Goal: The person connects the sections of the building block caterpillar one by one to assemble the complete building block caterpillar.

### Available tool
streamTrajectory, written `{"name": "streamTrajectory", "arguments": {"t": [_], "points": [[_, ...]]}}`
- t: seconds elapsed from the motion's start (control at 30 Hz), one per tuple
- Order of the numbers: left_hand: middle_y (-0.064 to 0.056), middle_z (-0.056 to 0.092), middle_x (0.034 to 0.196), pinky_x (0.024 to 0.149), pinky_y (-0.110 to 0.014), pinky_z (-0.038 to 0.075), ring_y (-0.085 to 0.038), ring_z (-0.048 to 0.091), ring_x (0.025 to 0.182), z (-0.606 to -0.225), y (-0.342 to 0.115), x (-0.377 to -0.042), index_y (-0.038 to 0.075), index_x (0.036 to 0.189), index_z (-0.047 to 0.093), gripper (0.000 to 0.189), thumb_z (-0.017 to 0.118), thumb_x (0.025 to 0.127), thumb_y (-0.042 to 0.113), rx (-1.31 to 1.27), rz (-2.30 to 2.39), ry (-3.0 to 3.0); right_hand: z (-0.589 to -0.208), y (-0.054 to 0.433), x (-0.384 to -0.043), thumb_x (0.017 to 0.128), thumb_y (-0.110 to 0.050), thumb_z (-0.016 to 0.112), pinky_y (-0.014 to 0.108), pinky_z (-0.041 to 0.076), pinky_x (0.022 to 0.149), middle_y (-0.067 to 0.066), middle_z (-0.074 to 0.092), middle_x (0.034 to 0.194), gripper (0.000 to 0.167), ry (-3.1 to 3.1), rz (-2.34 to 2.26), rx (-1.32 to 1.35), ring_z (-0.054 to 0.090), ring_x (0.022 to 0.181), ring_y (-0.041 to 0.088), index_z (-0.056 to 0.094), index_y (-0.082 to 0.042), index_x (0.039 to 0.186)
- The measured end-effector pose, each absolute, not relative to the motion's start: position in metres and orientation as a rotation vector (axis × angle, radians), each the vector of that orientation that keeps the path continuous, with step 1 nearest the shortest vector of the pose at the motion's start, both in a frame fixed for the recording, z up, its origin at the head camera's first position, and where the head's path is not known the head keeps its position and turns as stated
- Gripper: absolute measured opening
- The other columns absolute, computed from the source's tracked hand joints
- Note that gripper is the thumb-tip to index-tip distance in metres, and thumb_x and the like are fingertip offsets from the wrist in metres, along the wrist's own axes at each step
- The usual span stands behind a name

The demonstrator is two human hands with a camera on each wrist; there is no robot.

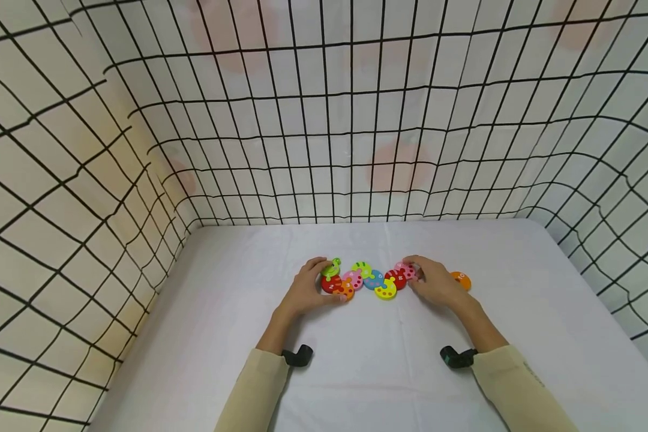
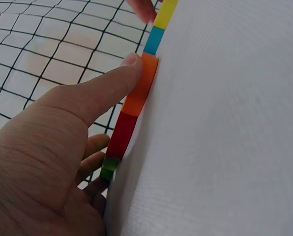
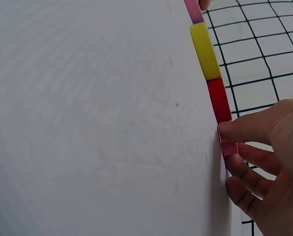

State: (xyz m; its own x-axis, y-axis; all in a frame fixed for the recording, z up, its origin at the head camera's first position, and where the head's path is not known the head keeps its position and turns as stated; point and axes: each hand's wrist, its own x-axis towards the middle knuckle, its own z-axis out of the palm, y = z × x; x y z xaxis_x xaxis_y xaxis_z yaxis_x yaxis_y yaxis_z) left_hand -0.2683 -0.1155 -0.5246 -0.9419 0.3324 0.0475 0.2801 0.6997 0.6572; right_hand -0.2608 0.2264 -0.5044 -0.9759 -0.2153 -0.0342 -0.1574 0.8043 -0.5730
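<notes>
A row of joined round, numbered caterpillar puzzle pieces lies on the white table. At its left end is a green head piece [image 1: 331,270], followed by a red piece [image 1: 330,284] and an orange piece [image 1: 347,290]. My left hand [image 1: 305,289] grips this end, its thumb against the orange edge [image 2: 142,86] and fingers beyond the green one. Pink, green, blue, yellow [image 1: 386,290] and red pieces [image 1: 395,279] continue the row. At the right end my right hand [image 1: 434,282] pinches a pink dotted piece [image 3: 229,148] between thumb and fingers.
A separate orange piece [image 1: 461,280] lies just right of my right hand, partly covered by it. White cloth covers the table [image 1: 356,372]. Black wire grid [image 1: 324,120] stands along the back and both sides, with pale sheeting behind.
</notes>
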Motion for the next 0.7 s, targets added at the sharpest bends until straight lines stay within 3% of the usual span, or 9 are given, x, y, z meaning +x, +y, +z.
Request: {"name": "streamTrajectory", "arguments": {"t": [0.17, 0.37, 0.7], "points": [[0.003, 0.039, 0.161, 0.118, -0.058, 0.038, -0.026, 0.037, 0.150, -0.525, -0.114, -0.267, 0.024, 0.151, 0.051, 0.089, 0.085, 0.075, 0.056, 0.492, 1.080, 2.824, -0.502, 0.233, -0.253, 0.094, -0.018, 0.072, 0.032, 0.054, 0.075, 0.011, 0.064, 0.110, 0.058, 2.927, -0.963, -0.284, 0.056, 0.091, 0.024, 0.051, -0.011, 0.147], [0.003, 0.039, 0.162, 0.118, -0.060, 0.038, -0.027, 0.036, 0.150, -0.526, -0.114, -0.266, 0.025, 0.151, 0.051, 0.090, 0.084, 0.074, 0.057, 0.485, 1.069, 2.837, -0.499, 0.255, -0.239, 0.096, -0.022, 0.070, 0.051, 0.057, 0.092, 0.015, 0.064, 0.128, 0.048, 2.994, -0.954, -0.278, 0.059, 0.108, 0.031, 0.058, -0.009, 0.140], [0.002, 0.038, 0.163, 0.120, -0.062, 0.034, -0.028, 0.035, 0.151, -0.524, -0.114, -0.265, 0.026, 0.152, 0.050, 0.090, 0.084, 0.075, 0.058, 0.490, 1.060, 2.835, -0.498, 0.297, -0.229, 0.092, -0.011, 0.069, 0.063, 0.049, 0.102, 0.022, 0.061, 0.134, 0.042, 3.063, -0.922, -0.322, 0.055, 0.118, 0.041, 0.065, -0.004, 0.133]]}}
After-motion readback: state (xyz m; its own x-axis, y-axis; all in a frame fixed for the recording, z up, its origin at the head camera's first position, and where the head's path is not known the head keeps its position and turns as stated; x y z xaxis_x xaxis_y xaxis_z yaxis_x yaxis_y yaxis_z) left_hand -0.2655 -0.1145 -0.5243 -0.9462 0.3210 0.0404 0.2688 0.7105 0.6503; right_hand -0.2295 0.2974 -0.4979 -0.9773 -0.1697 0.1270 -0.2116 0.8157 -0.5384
